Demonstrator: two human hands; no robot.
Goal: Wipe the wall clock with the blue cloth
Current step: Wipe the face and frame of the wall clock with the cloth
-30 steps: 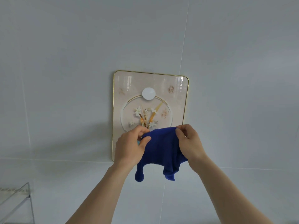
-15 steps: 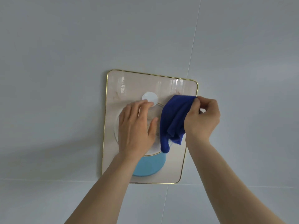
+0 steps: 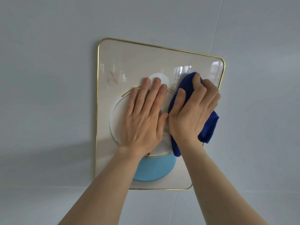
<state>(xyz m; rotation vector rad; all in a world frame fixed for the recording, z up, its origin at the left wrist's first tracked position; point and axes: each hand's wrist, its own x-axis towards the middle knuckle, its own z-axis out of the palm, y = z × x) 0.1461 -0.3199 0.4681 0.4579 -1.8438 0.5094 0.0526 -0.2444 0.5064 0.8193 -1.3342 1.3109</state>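
Two bare hands press on a gold-rimmed wall clock (image 3: 129, 62) hanging on a pale grey wall (image 3: 48, 78).

The left hand (image 3: 142, 116) lies flat and released, fingers spread, on the clock's round centre. Just beside it, the right hand (image 3: 193, 111) grasps the bunched blue cloth (image 3: 209, 129) against the clock's right side.

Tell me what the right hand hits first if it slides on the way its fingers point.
Likely nothing but glossy clock face until the gold rim at the upper right corner; the right hand and blue cloth point there. Beyond lies bare wall.
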